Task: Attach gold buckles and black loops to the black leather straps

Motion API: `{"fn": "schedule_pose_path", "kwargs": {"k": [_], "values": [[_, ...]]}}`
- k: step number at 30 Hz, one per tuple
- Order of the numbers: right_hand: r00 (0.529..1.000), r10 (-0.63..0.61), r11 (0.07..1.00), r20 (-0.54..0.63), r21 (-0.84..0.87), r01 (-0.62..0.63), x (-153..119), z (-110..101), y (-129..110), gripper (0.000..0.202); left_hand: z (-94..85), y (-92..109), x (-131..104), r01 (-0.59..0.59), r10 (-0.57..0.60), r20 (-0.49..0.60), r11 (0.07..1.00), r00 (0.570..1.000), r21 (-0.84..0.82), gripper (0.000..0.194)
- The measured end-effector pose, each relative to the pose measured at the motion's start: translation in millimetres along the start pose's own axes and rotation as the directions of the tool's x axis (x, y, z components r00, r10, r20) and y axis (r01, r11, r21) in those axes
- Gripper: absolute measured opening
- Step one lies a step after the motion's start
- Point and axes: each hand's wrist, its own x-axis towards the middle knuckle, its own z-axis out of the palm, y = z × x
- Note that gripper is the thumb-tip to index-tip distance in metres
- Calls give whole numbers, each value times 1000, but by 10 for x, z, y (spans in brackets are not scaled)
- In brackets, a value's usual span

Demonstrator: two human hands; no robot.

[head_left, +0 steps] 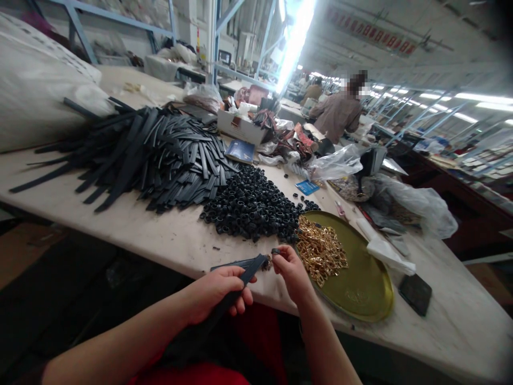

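One table (120, 224) bears one heap of straps (152, 155), one of loops (252, 206) and one tray (360, 283) of buckles (320, 248), all too many to count. Bare table lies left, along the near edge. Over that edge, the left hand (218, 294) grips a strap (244, 270); the right hand (290, 270) pinches a loop (276, 251) just beside the strap's tip.

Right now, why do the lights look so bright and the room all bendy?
Head view: the ceiling light strip glares to pure white; the wide lens curves the table edge and tilts the hall; corners darken; the left hand holding the dark strap stays fairly sharp.
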Motion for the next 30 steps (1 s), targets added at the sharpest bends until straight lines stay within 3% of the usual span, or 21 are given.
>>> {"fn": "schedule_pose_path", "kwargs": {"k": [4,9,13,17,20,25,30], "values": [[990,89,967,113,227,-113,-184,179,-47,27,-1,-49,52,-53,54,-8,996,999,72,24],[961,237,707,145,653,-273,-166,258,-42,26,-2,-88,147,-58,69,-63,986,996,157,25],[936,345,575,63,774,-264,-117,252,-45,15,40,-91,226,-107,149,-103,937,983,333,29],[910,398,446,115,843,-301,-121,268,-99,11,93,-91,331,-174,251,-76,830,965,530,30],[926,366,434,96,862,-261,-129,292,-106,12,130,-103,414,-160,247,-85,817,965,554,28],[948,313,497,-65,861,-106,-134,365,-47,15,206,-135,481,-69,125,-108,907,986,416,27],[965,243,549,-100,834,-52,-209,427,-49,20,231,-111,441,-3,30,-84,951,996,310,26]]}}
